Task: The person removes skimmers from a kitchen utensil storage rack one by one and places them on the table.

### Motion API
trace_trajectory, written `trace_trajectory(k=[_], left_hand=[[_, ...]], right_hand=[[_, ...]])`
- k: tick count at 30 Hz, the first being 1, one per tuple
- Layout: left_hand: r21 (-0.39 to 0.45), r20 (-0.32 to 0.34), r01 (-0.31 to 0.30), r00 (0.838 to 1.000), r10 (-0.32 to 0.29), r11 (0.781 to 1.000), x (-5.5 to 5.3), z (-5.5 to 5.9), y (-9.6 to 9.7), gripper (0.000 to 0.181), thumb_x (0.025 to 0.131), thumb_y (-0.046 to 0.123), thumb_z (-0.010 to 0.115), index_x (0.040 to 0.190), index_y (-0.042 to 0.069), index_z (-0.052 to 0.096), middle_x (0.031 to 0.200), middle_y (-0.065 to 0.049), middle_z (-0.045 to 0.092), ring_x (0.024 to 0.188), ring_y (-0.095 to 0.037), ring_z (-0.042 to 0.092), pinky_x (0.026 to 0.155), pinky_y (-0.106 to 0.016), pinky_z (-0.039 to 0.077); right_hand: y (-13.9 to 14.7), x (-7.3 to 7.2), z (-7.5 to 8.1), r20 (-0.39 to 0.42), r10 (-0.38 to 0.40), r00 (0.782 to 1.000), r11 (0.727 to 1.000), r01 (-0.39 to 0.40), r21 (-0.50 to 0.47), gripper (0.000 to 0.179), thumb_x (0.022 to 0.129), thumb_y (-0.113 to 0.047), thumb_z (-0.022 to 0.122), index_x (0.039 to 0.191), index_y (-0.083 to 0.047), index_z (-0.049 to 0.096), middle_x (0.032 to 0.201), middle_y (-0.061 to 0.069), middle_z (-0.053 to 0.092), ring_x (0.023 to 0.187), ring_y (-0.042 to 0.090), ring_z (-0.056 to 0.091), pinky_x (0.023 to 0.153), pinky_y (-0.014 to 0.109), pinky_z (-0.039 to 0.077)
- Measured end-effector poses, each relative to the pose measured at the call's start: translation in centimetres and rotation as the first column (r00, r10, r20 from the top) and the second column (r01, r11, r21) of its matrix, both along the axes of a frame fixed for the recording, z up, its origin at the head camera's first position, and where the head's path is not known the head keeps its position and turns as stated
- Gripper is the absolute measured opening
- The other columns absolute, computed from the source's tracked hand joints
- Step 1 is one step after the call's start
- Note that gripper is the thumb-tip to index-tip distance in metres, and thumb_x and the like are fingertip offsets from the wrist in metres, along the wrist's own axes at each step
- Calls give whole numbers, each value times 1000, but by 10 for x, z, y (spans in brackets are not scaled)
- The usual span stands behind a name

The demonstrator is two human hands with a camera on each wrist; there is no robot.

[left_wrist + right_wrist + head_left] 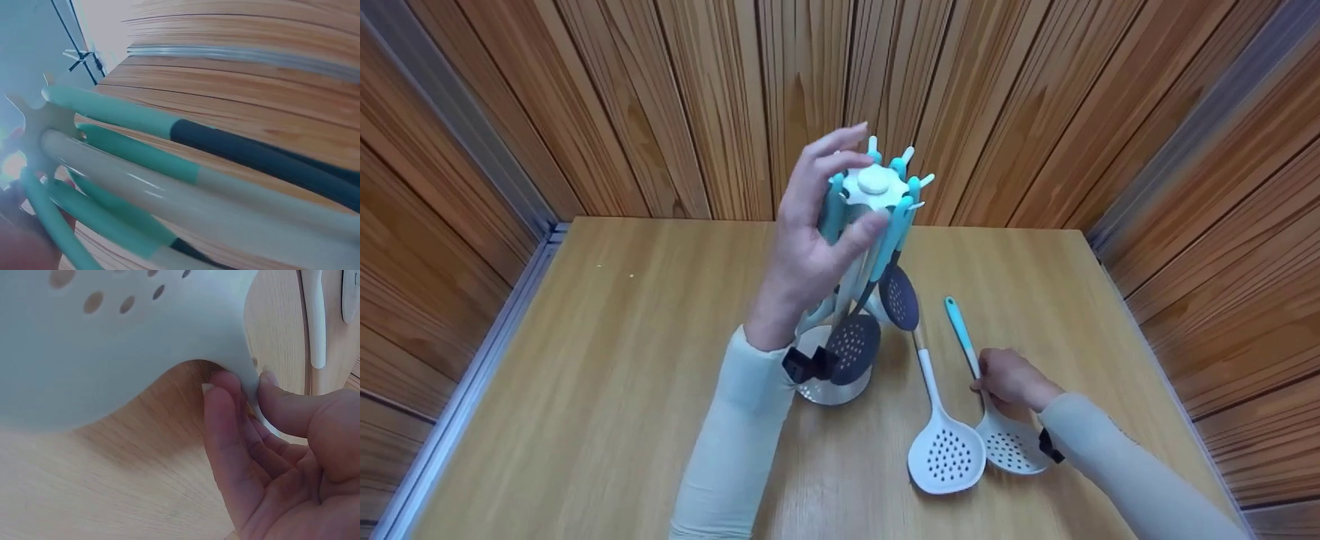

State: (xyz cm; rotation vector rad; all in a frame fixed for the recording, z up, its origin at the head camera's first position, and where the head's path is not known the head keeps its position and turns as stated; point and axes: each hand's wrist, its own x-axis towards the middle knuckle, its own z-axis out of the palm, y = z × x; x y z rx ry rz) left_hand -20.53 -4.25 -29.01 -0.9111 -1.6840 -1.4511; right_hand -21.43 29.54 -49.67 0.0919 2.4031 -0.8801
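The pale skimmer [1014,444] with the turquoise handle is at the right side of the bench [622,412], its handle pointing away from me; I can't tell whether its head lies flat or is slightly raised. My right grip [1016,376] pinches it at the neck, thumb against fingers, with my forearm reaching in from the lower right. Just to its left lies a white skimmer [946,454], bowl nearest me.

Further left stands the utensil rack [874,180], a pale post with a star-shaped top over a round base [834,394]. My left arm stretches up to it; my left grip [819,217] is spread in a wide arch around the top, thumb on the near side, though I cannot tell how firmly it touches. Several turquoise-handled utensils hang from the rack, among them two dark perforated ones, a lower [853,349] and a higher [900,298]. Wooden panels [802,90] rise behind.
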Motion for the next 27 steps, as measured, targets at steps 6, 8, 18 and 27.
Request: trace_trajectory(k=[6, 8, 18, 27], left_hand=[[-96, -107, -200, 976, 189, 975, 7, 1, 8, 42, 88, 23, 75, 125, 7, 65, 141, -14, 52, 129, -22, 50, 101, -34, 47], [-101, -162, -273, 953, 254, 957, 8, 1, 12, 40, 89, 20, 74, 125, 6, 65, 134, -14, 59, 125, -23, 55, 102, -36, 46], [-188, -265, -517, 845, 464, 835, 11, -1, 24, 27, 93, 20, 67, 118, 9, 71, 126, -13, 66, 122, -32, 59, 111, -38, 38], [-182, -245, -522, 845, 475, 834, 12, 3, 21, 25, 89, 14, 67, 112, 4, 71, 120, -12, 68, 115, -29, 64, 109, -35, 39]], right_hand=[[8, 5, 0, 5, -22, 1000, 999, 22, -36, 22, 95, -6, 65, 117, -3, 61, 100, 15, 58, 88, 29, 58, 71, 35, 52], [10, 4, 1, 4, -32, 999, 999, 33, -43, 22, 95, -6, 65, 116, -3, 61, 100, 15, 58, 89, 29, 58, 70, 35, 52], [11, 0, 1, -20, 102, 995, 986, -98, 135, 19, 95, -11, 67, 111, -4, 60, 91, 11, 57, 78, 25, 56, 64, 32, 48], [11, -1, 2, -34, 113, 993, 985, -108, 136, 21, 94, -12, 69, 112, -4, 61, 91, 11, 57, 78, 25, 57, 63, 32, 50]])
